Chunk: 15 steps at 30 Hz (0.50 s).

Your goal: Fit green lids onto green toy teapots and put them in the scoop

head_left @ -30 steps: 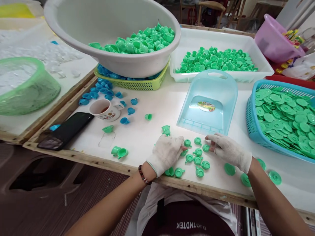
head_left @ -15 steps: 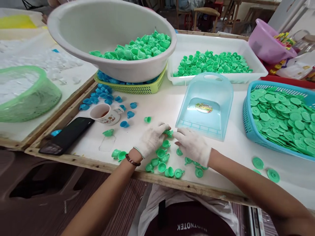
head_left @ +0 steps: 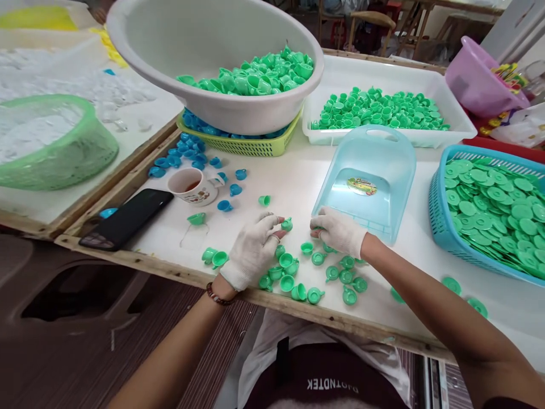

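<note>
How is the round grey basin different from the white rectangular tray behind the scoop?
The grey basin is round and deep; the white tray is rectangular and shallow. The basin sits tilted on a yellow-green basket, while the tray lies flat on the table. In the basin the small green cups are heaped to one side; in the tray the green pieces spread in a thin layer. Both hold green plastic parts.

Open white counter [head_left: 276, 187] at 12 o'clock from the left hand [head_left: 251, 250], clear up to the yellow-green basket [head_left: 242, 146]. Blocked at 1 o'clock from the right hand [head_left: 338, 232] by the pale blue scoop [head_left: 368, 182], touching close. Green toy cups [head_left: 315, 275] strewn between both wrists at 6 o'clock. Blue basket [head_left: 438, 218] walling off 3 o'clock. Mug [head_left: 193, 186] and phone [head_left: 126, 218] crowding 10 o'clock, loose blue cups [head_left: 183, 159] beyond.
</note>
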Tool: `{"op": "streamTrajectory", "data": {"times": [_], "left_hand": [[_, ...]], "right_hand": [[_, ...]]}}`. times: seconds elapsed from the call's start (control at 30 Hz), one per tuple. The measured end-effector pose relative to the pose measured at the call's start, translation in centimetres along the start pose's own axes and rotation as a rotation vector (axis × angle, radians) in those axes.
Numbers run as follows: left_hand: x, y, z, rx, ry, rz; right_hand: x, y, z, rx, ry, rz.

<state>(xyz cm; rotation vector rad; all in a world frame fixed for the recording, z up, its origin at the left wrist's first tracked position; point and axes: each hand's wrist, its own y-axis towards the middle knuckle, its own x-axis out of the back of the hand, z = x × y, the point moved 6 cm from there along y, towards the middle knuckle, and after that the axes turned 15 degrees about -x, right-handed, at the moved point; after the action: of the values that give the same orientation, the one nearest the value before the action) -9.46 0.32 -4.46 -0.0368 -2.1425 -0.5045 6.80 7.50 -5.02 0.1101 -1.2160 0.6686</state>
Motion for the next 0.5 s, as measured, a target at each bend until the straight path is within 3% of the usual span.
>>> {"op": "streamTrajectory", "data": {"times": [0.1,0.23,0.37,0.5], "left_hand": [[0.3,-1.4,-0.7,0.034,-0.012,0.077],[0.0,-3.0,-0.8,0.058,-0.036,0.182],[0.0,-3.8,-0.8,0.030,-0.099,0.151],[0.3,-4.2,-1.2,-0.032,-0.101,0.112]], "right_hand": [[0.1,-0.4,-0.3,-0.013,0.008,-0.003],[0.6,-1.7,1.1,0.054,-0.053,-0.158],[-1.2,-3.5,3.7,0.258,-0.197,-0.099],[-3.0,-3.8,4.5,0.286,-0.341,-0.101]]}}
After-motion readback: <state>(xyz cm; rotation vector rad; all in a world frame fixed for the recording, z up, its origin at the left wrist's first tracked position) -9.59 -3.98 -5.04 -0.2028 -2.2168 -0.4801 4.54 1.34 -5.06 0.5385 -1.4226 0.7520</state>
